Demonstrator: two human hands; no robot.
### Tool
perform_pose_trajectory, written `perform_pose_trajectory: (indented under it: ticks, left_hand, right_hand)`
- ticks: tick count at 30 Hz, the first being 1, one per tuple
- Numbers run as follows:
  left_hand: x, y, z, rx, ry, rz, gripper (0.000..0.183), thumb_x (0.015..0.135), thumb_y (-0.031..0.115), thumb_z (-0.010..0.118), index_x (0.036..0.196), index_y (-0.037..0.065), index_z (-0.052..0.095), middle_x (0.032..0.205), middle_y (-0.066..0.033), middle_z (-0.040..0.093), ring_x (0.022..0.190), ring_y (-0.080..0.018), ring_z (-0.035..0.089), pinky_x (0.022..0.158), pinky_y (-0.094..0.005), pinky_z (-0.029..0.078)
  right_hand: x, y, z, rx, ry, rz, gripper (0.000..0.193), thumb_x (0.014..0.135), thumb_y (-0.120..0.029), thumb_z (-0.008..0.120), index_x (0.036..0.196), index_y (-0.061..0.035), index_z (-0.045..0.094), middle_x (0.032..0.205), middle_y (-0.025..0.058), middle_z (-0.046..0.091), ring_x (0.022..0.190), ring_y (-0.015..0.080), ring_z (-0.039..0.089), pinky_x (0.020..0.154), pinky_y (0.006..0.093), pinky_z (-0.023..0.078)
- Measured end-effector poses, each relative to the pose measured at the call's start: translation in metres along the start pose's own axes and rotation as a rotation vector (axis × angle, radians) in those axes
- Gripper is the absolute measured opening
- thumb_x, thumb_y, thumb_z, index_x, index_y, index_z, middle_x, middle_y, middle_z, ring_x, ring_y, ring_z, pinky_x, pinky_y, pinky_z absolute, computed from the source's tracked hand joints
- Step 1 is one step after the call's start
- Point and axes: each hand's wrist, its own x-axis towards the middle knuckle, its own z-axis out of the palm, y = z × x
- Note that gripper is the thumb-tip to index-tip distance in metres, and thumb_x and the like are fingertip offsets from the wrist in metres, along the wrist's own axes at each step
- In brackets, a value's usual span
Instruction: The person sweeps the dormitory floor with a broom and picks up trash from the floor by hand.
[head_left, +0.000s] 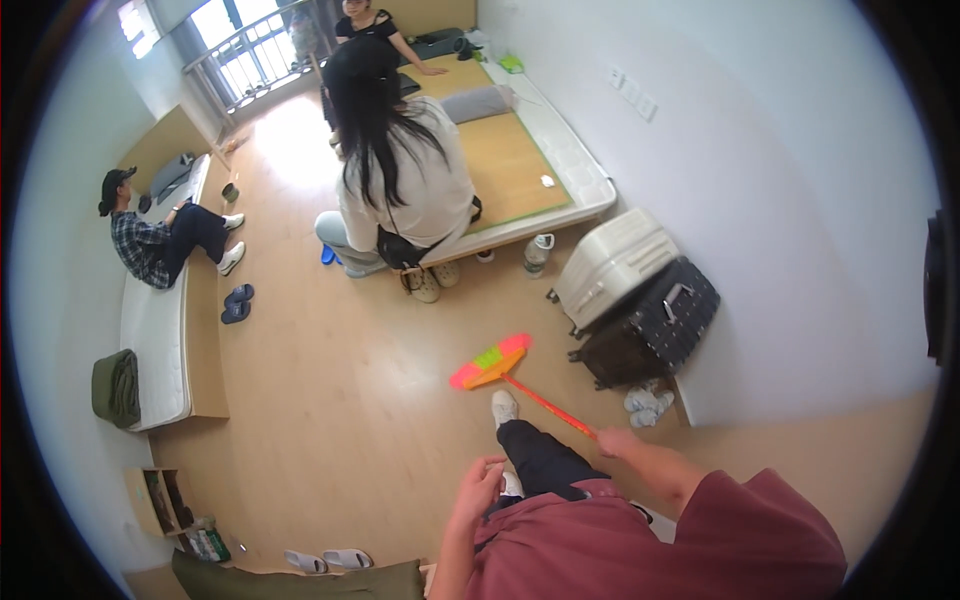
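Note:
A broom with an orange head and pink and green bristles [490,362] rests on the wooden floor, just ahead of my foot. Its red-orange handle [550,406] slants back toward me. My right hand [618,442] is closed around the upper part of this handle. In front of my body, my left hand [482,488] hangs loosely with nothing in it, fingers slightly bent and apart. My white shoe [505,407] stands close behind the broom head.
A white suitcase [618,262] and a black suitcase [655,325] stand at right, with white shoes [648,403] beside them. One person [415,170] sits on the mattress ahead, another [385,25] farther back, a third [145,240] at left. Slippers [237,303] and a bottle [538,255] are on the floor.

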Motion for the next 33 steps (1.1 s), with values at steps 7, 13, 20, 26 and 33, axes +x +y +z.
perform_pose_trajectory:
  ticks: [7, 13, 20, 26, 33]
  left_hand:
    - [0.065, 0.086, -0.016, 0.017, 0.104, 0.008, 0.023, 0.089, 0.017, 0.046, 0.108, 0.005, 0.053, 0.063, -0.0015, 0.049, 0.050, -0.0067, 0.042, 0.046, -0.0206, 0.034]
    - [0.118, 0.087, -0.029, 0.224, 0.128, -0.003, 0.025, 0.087, 0.025, 0.049, 0.101, 0.006, 0.057, 0.067, -0.0015, 0.054, 0.055, -0.0110, 0.049, 0.050, -0.0239, 0.040]
    - [0.140, 0.079, -0.050, 0.175, 0.156, 0.099, 0.034, 0.086, 0.026, 0.048, 0.110, 0.003, 0.054, 0.071, -0.0063, 0.057, 0.055, -0.0154, 0.051, 0.050, -0.0284, 0.043]
    - [0.131, 0.100, -0.105, 0.350, 0.339, 0.277, 0.031, 0.085, 0.022, 0.049, 0.109, 0.003, 0.054, 0.086, -0.0111, 0.062, 0.074, -0.0189, 0.058, 0.066, -0.0319, 0.048]
    - [0.138, 0.096, -0.236, -0.124, 0.304, 0.112, 0.029, 0.086, 0.025, 0.049, 0.104, 0.003, 0.057, 0.067, -0.0023, 0.055, 0.058, -0.0109, 0.051, 0.050, -0.0241, 0.041]
  right_hand:
    - [0.096, -0.003, -0.134, -0.292, 0.053, -0.203, 0.044, 0.073, -0.013, 0.049, 0.117, -0.0197, 0.053, 0.089, 0.0153, 0.063, 0.083, 0.0304, 0.062, 0.066, 0.0425, 0.049]
    - [0.247, -0.131, -0.160, -0.177, 0.057, -0.394, 0.018, 0.070, -0.015, 0.051, 0.082, -0.0078, 0.063, 0.080, 0.0108, 0.063, 0.068, 0.0291, 0.059, 0.062, 0.0412, 0.048]
    - [0.212, -0.171, -0.151, 0.339, -0.122, -0.711, 0.051, 0.082, -0.021, 0.039, 0.133, -0.0199, 0.033, 0.095, 0.0191, 0.057, 0.083, 0.0316, 0.054, 0.072, 0.0426, 0.042]
    - [0.190, -0.211, -0.116, 0.395, 0.050, -0.410, 0.048, 0.092, -0.026, 0.027, 0.138, -0.0118, 0.023, 0.127, 0.0244, 0.042, 0.118, 0.0358, 0.039, 0.101, 0.0403, 0.029]
    - [0.192, -0.397, -0.221, -0.402, -0.016, -0.399, 0.033, 0.081, -0.023, 0.042, 0.112, -0.0158, 0.050, 0.092, 0.0163, 0.062, 0.085, 0.0333, 0.061, 0.072, 0.0434, 0.049]
